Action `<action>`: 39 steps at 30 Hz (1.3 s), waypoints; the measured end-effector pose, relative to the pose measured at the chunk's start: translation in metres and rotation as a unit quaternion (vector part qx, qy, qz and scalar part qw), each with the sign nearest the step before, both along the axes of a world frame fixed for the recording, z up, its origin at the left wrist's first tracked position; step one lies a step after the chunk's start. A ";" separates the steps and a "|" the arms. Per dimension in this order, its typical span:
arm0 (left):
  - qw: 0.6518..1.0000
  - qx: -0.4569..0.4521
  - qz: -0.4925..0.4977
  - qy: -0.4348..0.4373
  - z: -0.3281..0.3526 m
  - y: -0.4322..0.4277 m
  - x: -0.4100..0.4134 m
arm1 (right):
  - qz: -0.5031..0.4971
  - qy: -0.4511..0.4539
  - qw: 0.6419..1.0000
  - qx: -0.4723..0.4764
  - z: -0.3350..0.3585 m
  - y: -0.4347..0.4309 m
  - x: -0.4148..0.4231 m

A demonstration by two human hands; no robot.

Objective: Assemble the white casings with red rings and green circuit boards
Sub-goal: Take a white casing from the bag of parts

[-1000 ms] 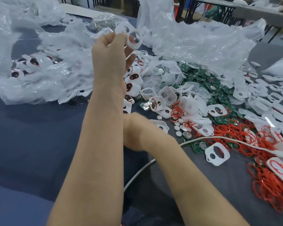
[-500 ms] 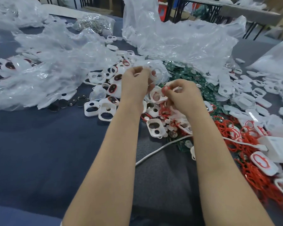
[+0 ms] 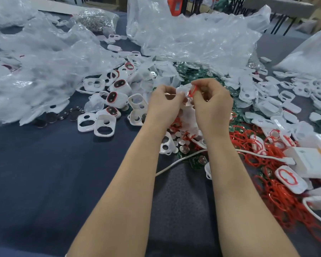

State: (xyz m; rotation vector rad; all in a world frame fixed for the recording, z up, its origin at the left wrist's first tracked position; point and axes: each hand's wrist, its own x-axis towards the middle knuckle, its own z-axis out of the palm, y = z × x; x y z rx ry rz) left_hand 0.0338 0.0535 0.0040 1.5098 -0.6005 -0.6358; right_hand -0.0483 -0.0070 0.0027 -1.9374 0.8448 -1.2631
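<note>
left hand (image 3: 164, 103) pinches white casing (image 3: 182, 89) | right hand (image 3: 211, 102) pinches red ring (image 3: 192, 90), seemingly against it | surface (image 3: 44, 173) bare lower left | no legible writing

Small assembly workshop, hand-work bench. Dark blue cloth table (image 3: 44, 173) heaped with loose parts in bulk: white casings (image 3: 104, 125) by dozens, red rings (image 3: 248, 145) tangled near right, green circuit boards (image 3: 193, 75) piled far centre. Crumpled clear plastic bags (image 3: 193, 39) of stock far and left. Bag of small metal pieces (image 3: 94, 19) far left. More tables with metal legs (image 3: 278, 21) far right.
</note>
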 end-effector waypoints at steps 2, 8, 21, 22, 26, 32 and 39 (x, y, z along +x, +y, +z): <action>1.000 -0.006 0.005 -0.019 -0.002 -0.001 0.000 | -0.019 0.008 1.000 -0.024 -0.001 0.000 0.001; 0.993 -0.023 -0.017 -0.111 -0.001 -0.002 -0.002 | -0.049 0.014 0.998 -0.032 -0.003 -0.004 -0.001; 0.998 -0.047 0.017 0.047 -0.006 -0.003 0.002 | 0.035 0.001 0.998 0.045 -0.001 -0.002 0.000; 0.997 -0.046 0.045 0.047 -0.006 -0.003 0.004 | 0.041 -0.011 0.998 0.047 0.000 -0.002 0.000; 0.991 -0.054 0.119 -0.007 -0.006 -0.001 0.006 | 0.080 0.008 0.997 0.006 0.000 0.006 0.004; 0.997 -0.068 0.047 -0.001 -0.003 0.000 0.002 | 0.010 0.002 1.000 -0.025 -0.003 0.002 0.004; 0.996 -0.090 0.006 0.015 -0.005 -0.001 0.002 | -0.018 0.025 0.999 -0.041 -0.003 0.001 0.004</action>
